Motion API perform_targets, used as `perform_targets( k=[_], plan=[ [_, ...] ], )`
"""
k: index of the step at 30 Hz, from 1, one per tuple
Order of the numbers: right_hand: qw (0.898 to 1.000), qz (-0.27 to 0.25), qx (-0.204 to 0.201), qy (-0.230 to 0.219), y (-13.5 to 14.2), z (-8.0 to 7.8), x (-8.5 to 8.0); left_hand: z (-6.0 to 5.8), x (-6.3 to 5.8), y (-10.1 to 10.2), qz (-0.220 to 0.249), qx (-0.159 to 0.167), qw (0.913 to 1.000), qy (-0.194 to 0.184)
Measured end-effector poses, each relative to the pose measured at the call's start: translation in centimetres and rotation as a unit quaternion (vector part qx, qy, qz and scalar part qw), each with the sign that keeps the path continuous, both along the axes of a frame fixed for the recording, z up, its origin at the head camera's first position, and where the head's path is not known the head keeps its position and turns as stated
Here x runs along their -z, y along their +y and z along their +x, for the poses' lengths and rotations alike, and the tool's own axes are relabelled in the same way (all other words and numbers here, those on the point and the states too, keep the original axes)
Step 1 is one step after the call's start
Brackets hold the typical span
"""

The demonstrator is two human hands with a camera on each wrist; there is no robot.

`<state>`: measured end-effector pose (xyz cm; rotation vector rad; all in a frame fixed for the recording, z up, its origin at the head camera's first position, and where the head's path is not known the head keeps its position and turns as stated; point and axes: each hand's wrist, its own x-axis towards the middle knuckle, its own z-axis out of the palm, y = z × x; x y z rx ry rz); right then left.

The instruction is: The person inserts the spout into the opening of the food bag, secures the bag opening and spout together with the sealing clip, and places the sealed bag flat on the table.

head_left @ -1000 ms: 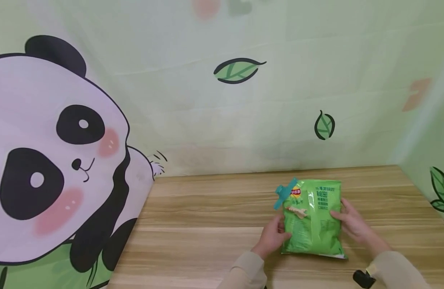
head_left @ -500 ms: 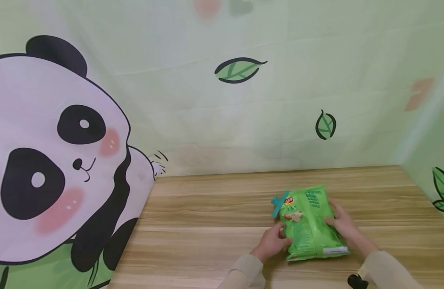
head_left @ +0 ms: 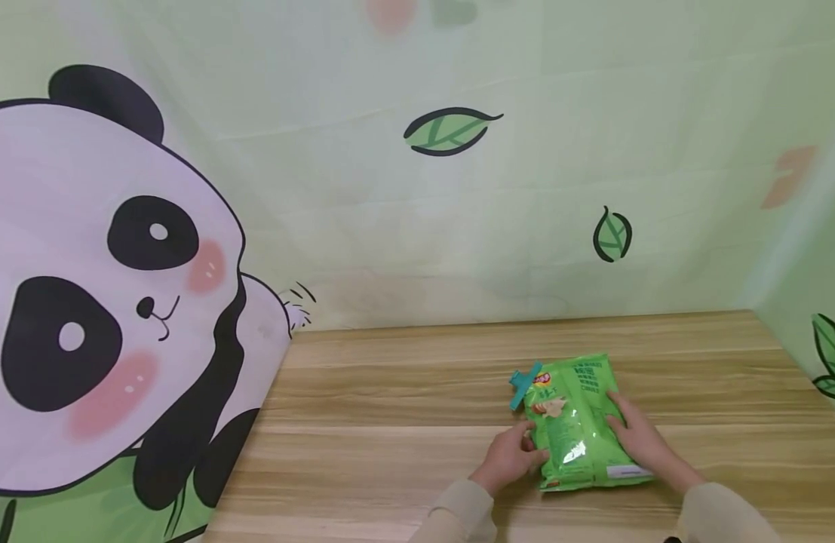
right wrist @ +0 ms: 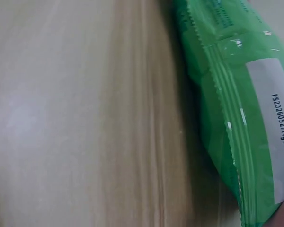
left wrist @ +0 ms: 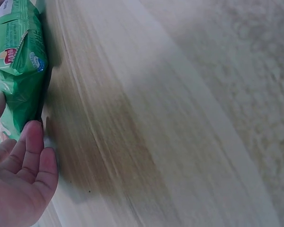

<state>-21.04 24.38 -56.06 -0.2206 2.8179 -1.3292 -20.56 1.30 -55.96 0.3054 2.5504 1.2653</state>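
A bright green chip bag (head_left: pixel 580 437) lies on the table, turned slightly, with a teal sealing clip (head_left: pixel 526 386) across its upper left corner. My left hand (head_left: pixel 508 456) holds the bag's left side, thumb on its face. In the left wrist view, the curled fingers of the left hand (left wrist: pixel 21 177) meet the side of the green bag (left wrist: pixel 23 61). My right hand (head_left: pixel 644 437) holds the right edge with its thumb on top; its other fingers are partly hidden. The right wrist view shows the crimped end and white printed label (right wrist: pixel 272 113), and only a sliver of hand.
The wood-grain table (head_left: pixel 390 407) extends left of the bag and behind it. A printed fabric backdrop (head_left: pixel 363 204) with leaves rises at the table's back edge. A large panda picture (head_left: pixel 186 339) borders the left side.
Between both hands, the bag has turned slightly counterclockwise and come down and nearer. The right hand has slid a little toward the bag's lower end; the left has barely moved.
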Motion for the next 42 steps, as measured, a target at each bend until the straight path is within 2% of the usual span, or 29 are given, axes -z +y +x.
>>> perform_targets(
  k=[3, 6, 15, 25, 31, 36, 42],
  plan=[
    [0.999, 0.045, -0.001, 0.019, -0.1, 0.1, 0.2, 0.0, 0.1, 0.0, -0.012, 0.003, 0.9999, 0.000],
    [0.997, 0.068, -0.001, 0.023, -0.1, 0.0, 0.4, 0.0, 0.2, -0.1, -0.019, 0.006, 0.9998, 0.000],
    [0.997, 0.080, -0.004, 0.003, -0.1, 0.0, 0.5, -0.1, 0.4, -0.2, -0.042, 0.010, 0.9989, 0.018],
    [0.995, 0.099, -0.007, -0.022, -0.1, -0.1, 0.0, -0.1, 0.4, -0.5, -0.031, 0.009, 0.9992, 0.021],
    [0.997, 0.078, -0.008, -0.019, 0.4, -0.1, 0.3, -0.3, 0.2, -0.8, -0.022, 0.022, 0.9993, 0.021],
    [0.999, 0.044, -0.016, -0.005, 1.1, 0.0, 0.4, -0.8, 0.5, -1.5, -0.015, 0.032, 0.9986, 0.039],
    [0.997, 0.067, -0.020, 0.024, 1.7, 0.1, 0.3, -1.5, 0.6, -2.7, -0.027, 0.032, 0.9973, 0.061]
  ],
)
